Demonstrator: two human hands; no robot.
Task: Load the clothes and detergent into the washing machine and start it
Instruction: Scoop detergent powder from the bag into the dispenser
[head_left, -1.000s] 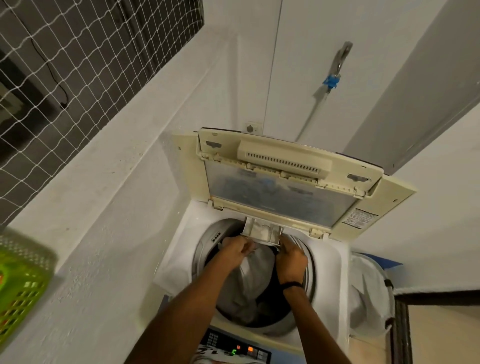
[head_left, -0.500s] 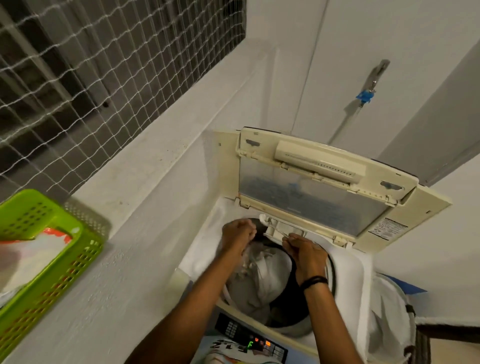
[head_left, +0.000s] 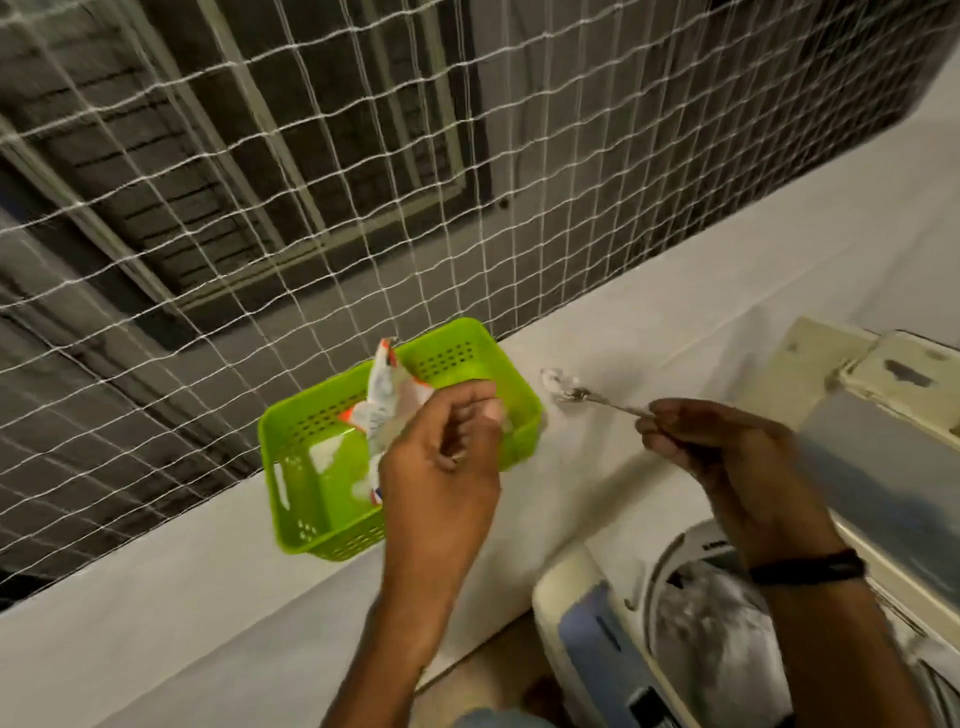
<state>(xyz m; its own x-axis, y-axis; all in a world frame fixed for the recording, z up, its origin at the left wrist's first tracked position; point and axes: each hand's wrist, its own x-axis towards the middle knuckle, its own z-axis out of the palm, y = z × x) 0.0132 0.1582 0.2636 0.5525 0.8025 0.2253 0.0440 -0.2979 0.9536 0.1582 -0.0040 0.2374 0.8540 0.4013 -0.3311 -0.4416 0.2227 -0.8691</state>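
It's soap time: left hand (head_left: 441, 467) pinches the detergent packet (head_left: 387, 410); right hand (head_left: 727, 457) holds a spoon (head_left: 587, 397). Next, scoop some.

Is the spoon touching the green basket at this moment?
Apart. In the head view the spoon, held by the right hand, hangs past the green basket, with bare white ledge showing between its bowl and the rim.

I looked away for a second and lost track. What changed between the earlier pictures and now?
Both hands left the drum and went left to the ledge. The left hand now holds a detergent packet over the green basket; the right hand holds a spoon. Lid still open, clothes still inside.
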